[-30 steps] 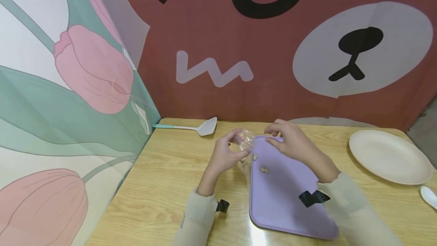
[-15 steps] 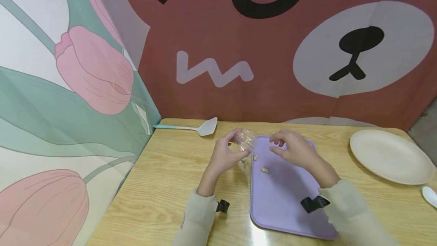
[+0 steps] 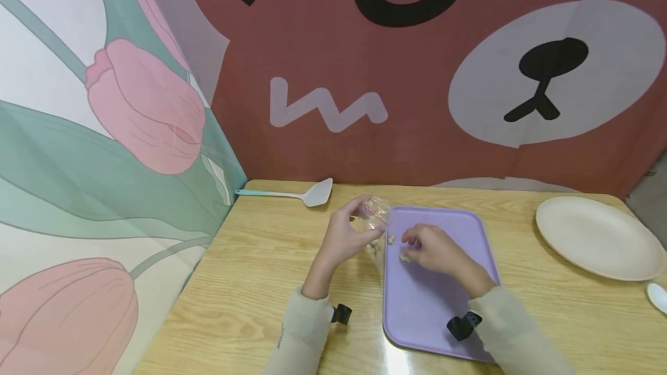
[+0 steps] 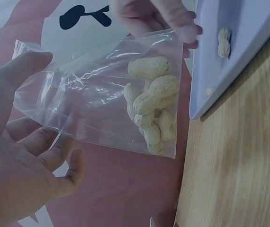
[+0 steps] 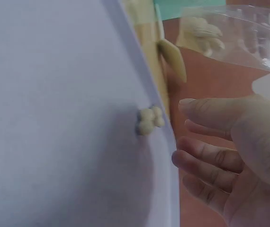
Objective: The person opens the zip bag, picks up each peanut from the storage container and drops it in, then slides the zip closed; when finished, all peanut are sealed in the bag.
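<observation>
A clear plastic zip bag (image 4: 92, 90) hangs from my left hand (image 3: 345, 236), pinched near its mouth between thumb and fingers. Several unshelled peanuts (image 4: 156, 97) lie together at the bag's bottom end. Over the purple tray (image 3: 438, 311) is my right hand (image 3: 435, 250), its fingers loosely bent and thumb apart, with nothing between them in the right wrist view. Beneath its fingertips lies one peanut (image 3: 405, 258) on the tray. Another peanut (image 3: 391, 239) sits near the tray's left edge, close to the bag.
A spatula (image 3: 315, 194) with a turquoise handle lies at the table's back left. On the right stand a large cream oval plate (image 3: 599, 239) and a white spoon (image 3: 658, 297). Printed cloth (image 3: 333, 155) rises directly behind the wooden table (image 3: 250, 305).
My right hand has come down from the tray's far edge toward the nearer peanut, moving closer to me. My left hand keeps its grip on the bag in nearly the same place.
</observation>
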Action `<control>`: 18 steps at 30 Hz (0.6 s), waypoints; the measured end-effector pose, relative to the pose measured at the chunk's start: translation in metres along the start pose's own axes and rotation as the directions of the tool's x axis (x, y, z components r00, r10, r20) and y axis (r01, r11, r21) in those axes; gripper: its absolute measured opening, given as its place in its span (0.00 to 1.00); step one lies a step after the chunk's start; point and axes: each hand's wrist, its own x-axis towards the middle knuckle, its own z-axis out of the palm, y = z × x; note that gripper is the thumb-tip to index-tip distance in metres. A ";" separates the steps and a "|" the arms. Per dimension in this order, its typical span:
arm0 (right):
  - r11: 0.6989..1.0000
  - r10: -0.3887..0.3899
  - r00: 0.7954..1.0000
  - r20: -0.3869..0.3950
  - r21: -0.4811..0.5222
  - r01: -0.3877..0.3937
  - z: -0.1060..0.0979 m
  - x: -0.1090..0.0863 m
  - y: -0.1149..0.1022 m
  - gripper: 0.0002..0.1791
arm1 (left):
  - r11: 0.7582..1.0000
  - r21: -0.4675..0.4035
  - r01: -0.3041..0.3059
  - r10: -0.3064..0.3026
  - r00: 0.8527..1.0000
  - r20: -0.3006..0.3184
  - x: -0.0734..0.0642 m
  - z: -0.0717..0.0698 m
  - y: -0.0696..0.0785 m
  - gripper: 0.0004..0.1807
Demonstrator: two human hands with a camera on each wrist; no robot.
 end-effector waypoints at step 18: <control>0.998 -0.056 0.998 0.043 -0.039 0.057 0.022 0.000 0.000 0.06 | 1.000 -0.002 0.024 -0.024 1.000 0.003 0.000 -0.001 0.000 0.34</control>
